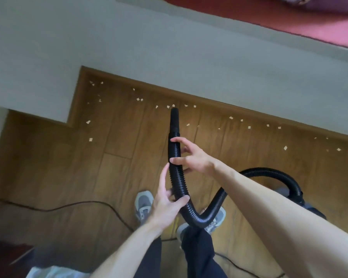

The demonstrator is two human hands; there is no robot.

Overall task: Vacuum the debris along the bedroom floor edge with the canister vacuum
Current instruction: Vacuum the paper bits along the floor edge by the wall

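Wood floor (48,167) meets a grey wall (169,47), with a red bed cover (289,19) at 1 o'clock. The canister vacuum (309,209) sits at 4 o'clock, largely hidden behind the right forearm. Its black ribbed hose (178,183) loops past grey shoes (143,203) to centre, the left hand (165,205) gripping it low and the right hand (195,157) clasping it between thumb and fingers higher; a thin cord (78,203) trails at 8 o'clock, and the nozzle (174,119) points to 12 o'clock at pale debris chips (88,122) along the skirting.
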